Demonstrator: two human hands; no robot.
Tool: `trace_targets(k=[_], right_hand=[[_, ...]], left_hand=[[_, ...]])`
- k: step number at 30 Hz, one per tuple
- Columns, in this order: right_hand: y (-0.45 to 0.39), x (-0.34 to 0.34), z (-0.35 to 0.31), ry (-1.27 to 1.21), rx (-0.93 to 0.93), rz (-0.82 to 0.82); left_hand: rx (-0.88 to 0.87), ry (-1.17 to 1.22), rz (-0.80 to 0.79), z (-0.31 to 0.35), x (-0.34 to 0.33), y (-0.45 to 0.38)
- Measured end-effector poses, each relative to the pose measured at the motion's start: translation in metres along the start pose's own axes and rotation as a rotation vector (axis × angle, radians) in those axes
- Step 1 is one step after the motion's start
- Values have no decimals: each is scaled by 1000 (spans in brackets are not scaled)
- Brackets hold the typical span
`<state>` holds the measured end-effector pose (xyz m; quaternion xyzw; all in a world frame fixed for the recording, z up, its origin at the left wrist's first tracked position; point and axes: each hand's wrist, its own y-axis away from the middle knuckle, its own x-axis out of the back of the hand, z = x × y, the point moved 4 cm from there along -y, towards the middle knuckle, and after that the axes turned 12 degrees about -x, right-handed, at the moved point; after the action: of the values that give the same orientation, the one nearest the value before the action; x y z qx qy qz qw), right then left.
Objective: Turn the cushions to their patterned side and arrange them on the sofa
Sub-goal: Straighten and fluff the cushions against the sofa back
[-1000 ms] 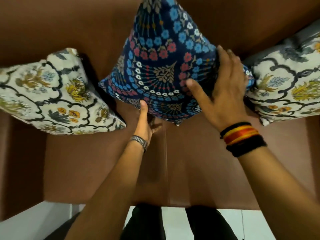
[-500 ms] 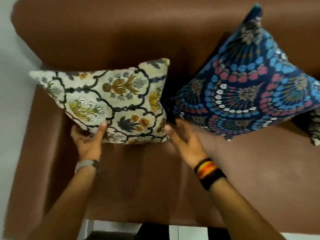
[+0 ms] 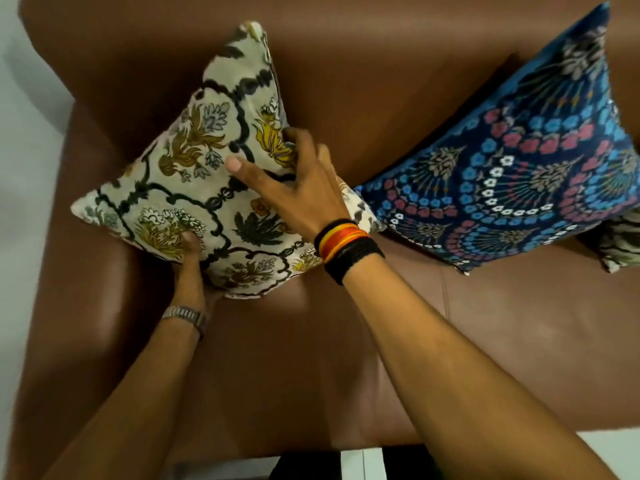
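Note:
A cream floral cushion (image 3: 194, 174) with black scrolls and yellow flowers stands tilted on a corner against the back of the brown sofa (image 3: 346, 358), patterned side facing me. My left hand (image 3: 188, 268) grips its lower edge from below. My right hand (image 3: 294, 188) clasps its right side, thumb spread over the front and fingers curled around the edge. To the right a dark blue cushion (image 3: 519, 174) with blue and pink flower rings leans on the sofa back, untouched. A corner of another cream cushion (image 3: 620, 244) peeks out at the far right.
The sofa's left armrest (image 3: 45, 271) runs along the left, with a pale wall (image 3: 20, 150) beyond it. White floor tiles (image 3: 363, 465) and my dark trouser legs show at the bottom edge.
The view has swung from the blue cushion to the left cream cushion. Both hands have taken hold of it and turned it from lying flat up onto a corner.

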<state>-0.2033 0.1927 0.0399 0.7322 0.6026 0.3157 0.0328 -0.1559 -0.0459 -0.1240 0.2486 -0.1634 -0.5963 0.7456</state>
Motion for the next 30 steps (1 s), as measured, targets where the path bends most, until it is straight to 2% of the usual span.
trace_targets(k=[9,14,17,20,24,27,30], right_hand=[[8,35,-18,102,180,16],[1,41,-6,97,176,-36],[15,59,3,73,171,-2],[38,98,31,107,165,168],[63,186,84,199,151,557],[64,252,111,200,119,759],[42,300,122,142,55,764]], left_hand=[[-30,146,-150,23,-73,34],[-13,140,-114,25,-74,34],[-2,176,-54,16,-75,42],[87,121,-21,-15,-87,69],[292,-38,-204,-71,-146,121],[246,-10,-358,-87,-219,138],[120,48,-403,-60,-291,129]])
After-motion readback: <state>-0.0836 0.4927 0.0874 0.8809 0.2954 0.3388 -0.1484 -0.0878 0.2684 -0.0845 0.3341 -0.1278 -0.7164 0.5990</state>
